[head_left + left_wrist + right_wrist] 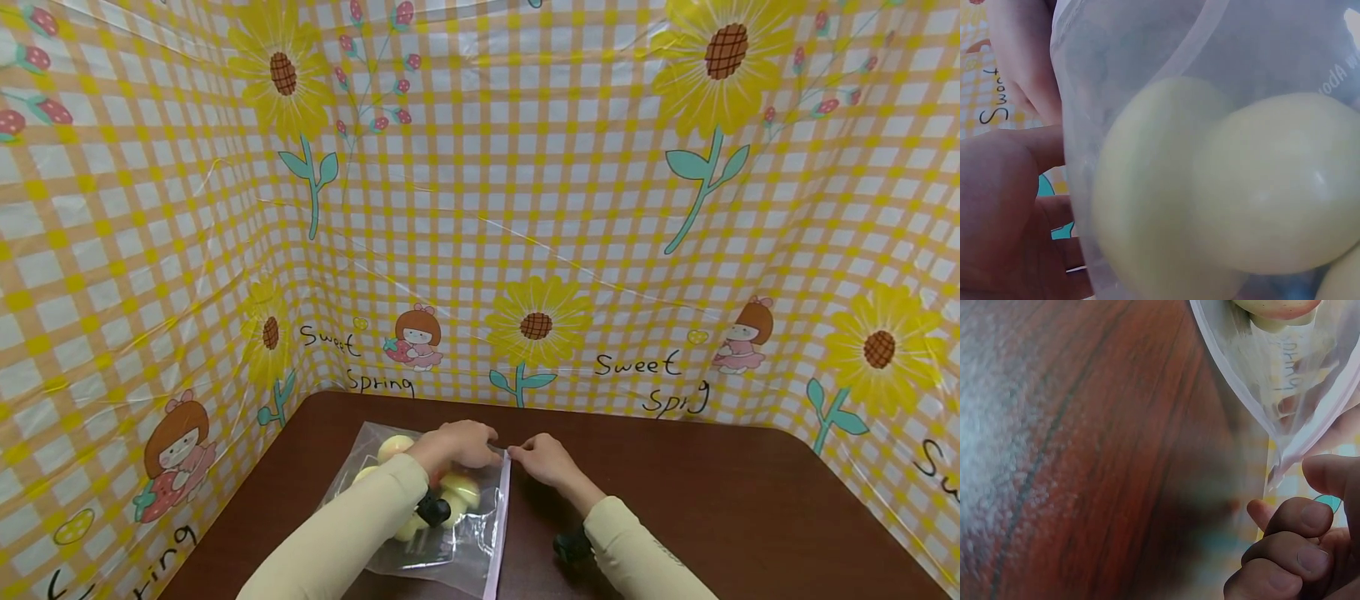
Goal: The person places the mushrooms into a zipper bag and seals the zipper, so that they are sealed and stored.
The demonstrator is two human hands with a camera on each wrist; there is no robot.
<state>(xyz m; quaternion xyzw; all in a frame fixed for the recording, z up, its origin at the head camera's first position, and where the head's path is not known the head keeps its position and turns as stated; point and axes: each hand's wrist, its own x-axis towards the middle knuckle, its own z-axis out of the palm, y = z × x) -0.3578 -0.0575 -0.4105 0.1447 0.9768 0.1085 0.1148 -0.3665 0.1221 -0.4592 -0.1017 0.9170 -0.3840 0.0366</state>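
A clear zip bag (pixel 465 542) with a pale pink zip edge lies on the dark table, holding several glossy, pale yellow rounded pieces (pixel 1272 181). One piece (pixel 1282 306) has a reddish tint. My left hand (pixel 459 443) holds the bag near its far corner; in the left wrist view its fingers (pixel 1057 209) pass behind the film, and their tips are hidden. At that same corner is my right hand (pixel 546 460). The right wrist view shows its thumb beside the zip edge (pixel 1310 444) and other fingers curled; whether it pinches the film is unclear. The bag's mouth gapes there.
The brown table (pixel 712 508) extends to the right of the bag. A yellow checked cloth (pixel 480 233) with flowers and cartoon figures surrounds it at the back and sides. Small black cameras (pixel 432 507) sit on both wrists.
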